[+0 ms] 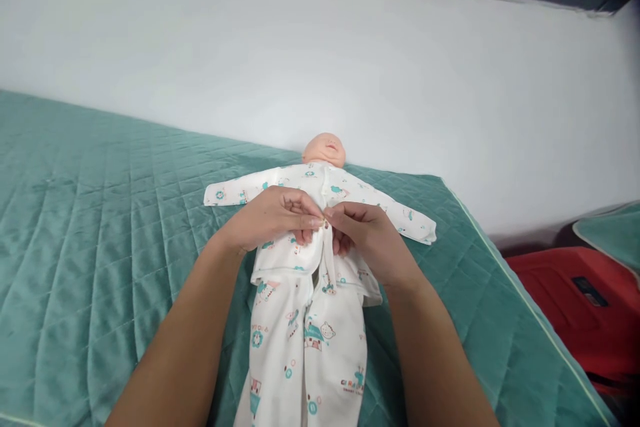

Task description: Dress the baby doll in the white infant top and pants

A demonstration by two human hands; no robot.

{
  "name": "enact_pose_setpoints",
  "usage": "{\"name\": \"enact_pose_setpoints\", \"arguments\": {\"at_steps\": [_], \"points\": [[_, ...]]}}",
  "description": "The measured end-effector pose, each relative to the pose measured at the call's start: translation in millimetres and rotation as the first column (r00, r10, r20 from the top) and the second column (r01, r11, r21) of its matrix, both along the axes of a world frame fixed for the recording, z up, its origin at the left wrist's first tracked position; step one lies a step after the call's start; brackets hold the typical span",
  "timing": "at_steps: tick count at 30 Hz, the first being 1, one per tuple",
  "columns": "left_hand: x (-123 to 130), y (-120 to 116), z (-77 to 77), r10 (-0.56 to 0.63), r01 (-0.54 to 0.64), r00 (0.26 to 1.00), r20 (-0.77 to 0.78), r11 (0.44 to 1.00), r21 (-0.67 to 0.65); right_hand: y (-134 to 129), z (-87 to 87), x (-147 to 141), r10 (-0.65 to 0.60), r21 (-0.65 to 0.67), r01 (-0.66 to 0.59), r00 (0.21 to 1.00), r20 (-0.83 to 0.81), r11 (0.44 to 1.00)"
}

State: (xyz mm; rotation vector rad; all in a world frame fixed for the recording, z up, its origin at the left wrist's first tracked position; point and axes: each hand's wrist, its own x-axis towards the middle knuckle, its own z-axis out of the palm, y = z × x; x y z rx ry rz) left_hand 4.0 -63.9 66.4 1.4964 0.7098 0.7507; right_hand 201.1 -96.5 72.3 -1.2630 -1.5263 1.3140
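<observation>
A doll [327,149] lies on its back, its head toward the wall. It wears a white printed top [285,257] with both sleeves spread out, and matching white trousers [334,347]. My left hand [285,213] pinches the edge of the top's front opening at the middle of the chest. Close against it, my right hand [357,230] pinches the other edge at the same spot, the fingertips nearly touching. A small fastening seems to lie between the fingertips. Below the hands the front edges hang slightly apart.
A green quilted cover [125,247] lies under the doll, its piped edge running down the right side. Behind stands a white wall [250,60] with a dark band on top. Beyond the right edge are a red case [575,307] and another green cloth [615,233].
</observation>
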Motion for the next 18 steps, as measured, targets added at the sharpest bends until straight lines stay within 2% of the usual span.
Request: {"name": "enact_pose_setpoints", "arguments": {"at_steps": [6,11,18], "points": [[0.3,0.0,-0.4,0.003,-0.003,1.0,0.01,1.0,-0.021,0.7,-1.9,1.0,-0.004,-0.007,0.005,1.0,0.013,1.0],[1.6,-1.5,3.2,0.04,-0.042,0.997,-0.059,0.998,-0.037,2.5,-3.9,0.5,-0.013,-0.048,0.01,0.998,-0.056,0.999],[1.7,-2.7,5.2,0.04,-0.038,0.987,-0.156,0.999,0.017,2.4,-4.8,-0.5,-0.038,-0.094,0.025,0.99,-0.139,0.995]]}}
